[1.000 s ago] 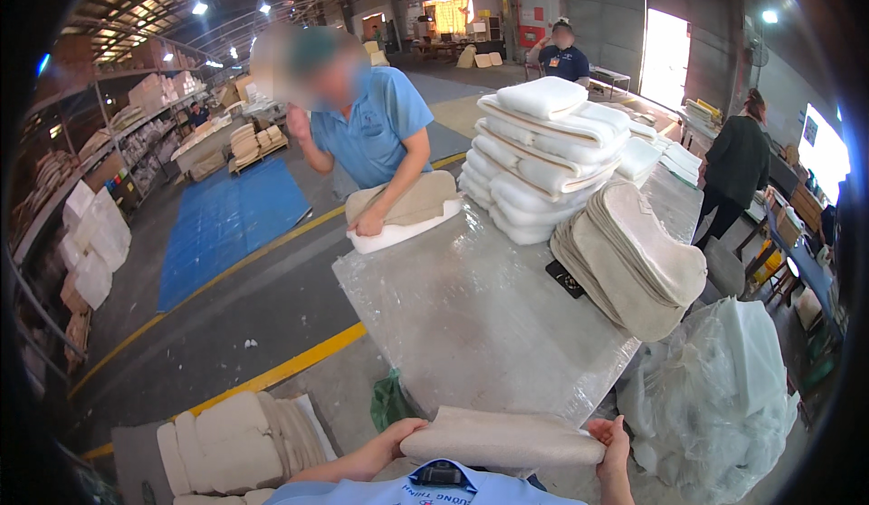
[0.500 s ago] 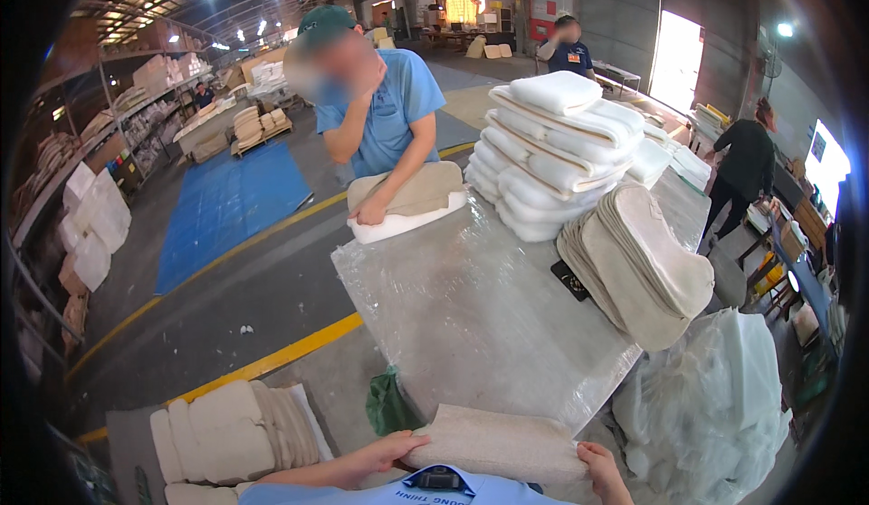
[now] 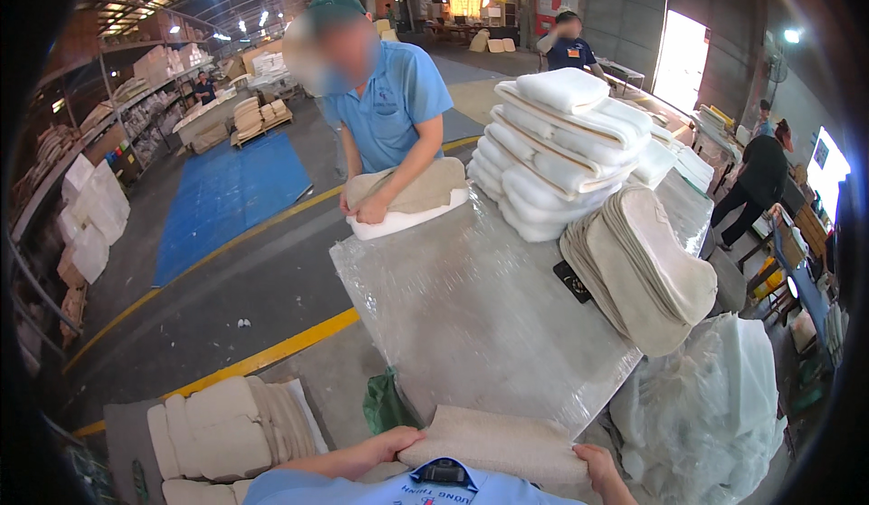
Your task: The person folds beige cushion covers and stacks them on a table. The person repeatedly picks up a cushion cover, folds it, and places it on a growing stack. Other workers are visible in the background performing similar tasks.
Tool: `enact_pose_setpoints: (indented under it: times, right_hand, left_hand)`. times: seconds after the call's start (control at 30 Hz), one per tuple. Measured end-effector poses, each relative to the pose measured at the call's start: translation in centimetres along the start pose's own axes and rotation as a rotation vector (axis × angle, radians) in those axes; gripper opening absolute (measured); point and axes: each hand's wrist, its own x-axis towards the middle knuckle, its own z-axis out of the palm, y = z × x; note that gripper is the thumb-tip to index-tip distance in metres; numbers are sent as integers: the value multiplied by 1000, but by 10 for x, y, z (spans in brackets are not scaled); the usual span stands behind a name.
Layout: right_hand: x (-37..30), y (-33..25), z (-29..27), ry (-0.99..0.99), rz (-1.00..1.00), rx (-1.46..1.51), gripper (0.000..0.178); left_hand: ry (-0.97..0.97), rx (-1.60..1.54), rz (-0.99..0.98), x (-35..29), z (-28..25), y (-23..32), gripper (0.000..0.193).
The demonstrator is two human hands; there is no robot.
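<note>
At the near edge of the plastic-covered table (image 3: 489, 324), I hold a beige fabric cushion cover (image 3: 498, 437) stretched out in front of me. My left hand (image 3: 398, 443) grips its left end, and my right hand (image 3: 597, 465) pinches the right end. The cover's lower part is hidden behind my shirt front. Across the table, a co-worker in a blue shirt (image 3: 398, 98) has both hands on a beige cover (image 3: 425, 184) lying over a white padding piece (image 3: 412, 220).
Folded white padding (image 3: 570, 166) is piled on the far right of the table. Nearer lie stacked beige covers (image 3: 647, 279) and a dark phone (image 3: 571, 282). Clear plastic bags (image 3: 706, 405) bulge beside the right edge. At left are a green bag (image 3: 387, 401) and stacked beige cushions (image 3: 222, 424).
The co-worker's raised hand has come down from the face onto the beige cover. My hands keep the same hold, with the cover barely moved.
</note>
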Motion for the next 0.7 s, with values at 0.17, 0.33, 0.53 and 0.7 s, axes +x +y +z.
enact_pose_setpoints:
  times: [0.17,0.33,0.53,0.7]
  right_hand:
    - [-2,3,1,-2,9,73,35]
    - [1,19,-2,89,-82,150,34]
    - [-2,19,3,116,-91,213,33]
    - [-6,26,0,140,-30,350,31]
  left_hand:
    - [25,-103,-19,8,-1,1,37]
    - [3,-62,43,-2,13,8,38]
    - [-56,-186,23,-12,6,0,39]
    - [-83,-216,40,-16,-1,-19,39]
